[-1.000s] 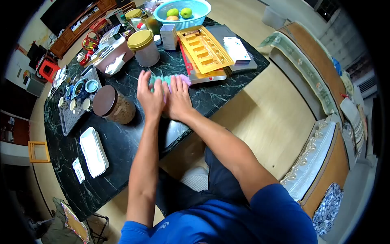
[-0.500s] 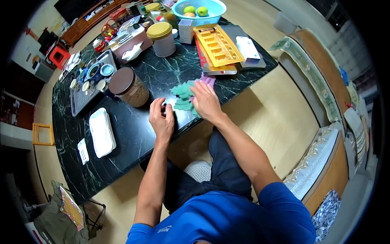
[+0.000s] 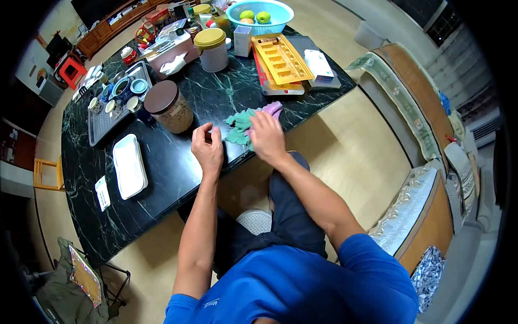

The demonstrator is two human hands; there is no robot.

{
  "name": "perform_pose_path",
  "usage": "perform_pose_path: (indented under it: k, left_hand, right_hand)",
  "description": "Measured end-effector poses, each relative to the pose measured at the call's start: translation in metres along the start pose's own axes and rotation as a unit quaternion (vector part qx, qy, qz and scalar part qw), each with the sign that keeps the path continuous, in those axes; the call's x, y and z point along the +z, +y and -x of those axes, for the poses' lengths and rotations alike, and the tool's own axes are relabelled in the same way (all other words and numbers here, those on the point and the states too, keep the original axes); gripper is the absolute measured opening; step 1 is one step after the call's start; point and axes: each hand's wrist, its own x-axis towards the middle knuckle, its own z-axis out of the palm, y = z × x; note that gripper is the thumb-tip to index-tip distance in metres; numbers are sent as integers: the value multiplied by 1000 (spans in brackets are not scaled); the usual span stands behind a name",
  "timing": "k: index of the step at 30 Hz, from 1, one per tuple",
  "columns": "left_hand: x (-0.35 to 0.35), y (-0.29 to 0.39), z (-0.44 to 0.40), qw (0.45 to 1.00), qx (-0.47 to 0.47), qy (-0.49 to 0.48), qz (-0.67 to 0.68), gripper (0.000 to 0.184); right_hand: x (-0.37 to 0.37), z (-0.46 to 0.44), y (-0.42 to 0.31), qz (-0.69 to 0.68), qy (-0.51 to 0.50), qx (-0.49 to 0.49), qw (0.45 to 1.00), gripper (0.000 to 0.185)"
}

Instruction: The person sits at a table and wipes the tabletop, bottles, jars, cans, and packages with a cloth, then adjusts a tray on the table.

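A green and pink cloth (image 3: 238, 128) with a scalloped edge lies crumpled near the front edge of the dark marbled table. My right hand (image 3: 267, 139) rests over it, fingers bent down onto the fabric and hiding its middle. Just left of the cloth, my left hand (image 3: 207, 148) is held at the table's edge with its fingers loosely curled and thumb apart. Nothing shows in it. Beyond that hand stands a jar (image 3: 175, 115) with a brown lid.
On the left lie a white tray (image 3: 130, 167) and a small white packet (image 3: 102, 193). A grey tray (image 3: 99, 131) carries cups. Farther back are a yellow-lidded tub (image 3: 215, 60), a yellow plastic insert (image 3: 283, 60) and a blue basket (image 3: 276, 21) of fruit.
My right hand's fingers have bent and drawn slightly toward me on the cloth. My left hand's thumb and fingers have come closer together. The whole view has shifted slightly.
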Motion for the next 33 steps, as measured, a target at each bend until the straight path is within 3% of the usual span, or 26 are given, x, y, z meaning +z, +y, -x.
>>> perform_pose_path:
  k: [1, 3, 5, 7, 11, 17, 20, 23, 27, 33]
  left_hand:
    - [3, -1, -3, 1000, 10, 4, 19, 19]
    - [5, -4, -4, 999, -21, -22, 34, 24]
    - [4, -7, -4, 999, 47, 6, 4, 28]
    - [1, -11, -3, 1000, 20, -2, 21, 31]
    - [-3, -11, -3, 999, 26, 6, -17, 27]
    - [-4, -12, -4, 999, 23, 2, -32, 25]
    - [-5, -7, -2, 999, -1, -3, -34, 23]
    - [-1, -9, -1, 999, 4, 6, -33, 21]
    - [5, -14, -2, 998, 30, 10, -55, 21]
    - [0, -15, 0, 999, -5, 30, -19, 24]
  right_hand:
    - [3, 1, -9, 49, 19, 48, 997, 44]
    - [11, -1, -32, 45, -40, 4, 998, 56]
    - [14, -18, -39, 25, -98, -26, 994, 57]
    - [20, -38, -34, 23, -117, -37, 992, 57]
    - [35, -59, -22, -2, -74, 2, 997, 53]
    - [12, -13, -16, -7, -14, -56, 998, 45]
    - [-4, 1, 6, 47, 22, 0, 999, 41]
    - [-10, 7, 15, 15, 42, 34, 998, 40]
    - [-1, 17, -19, 30, -21, -74, 997, 48]
    - [17, -33, -23, 45, -106, 19, 993, 66]
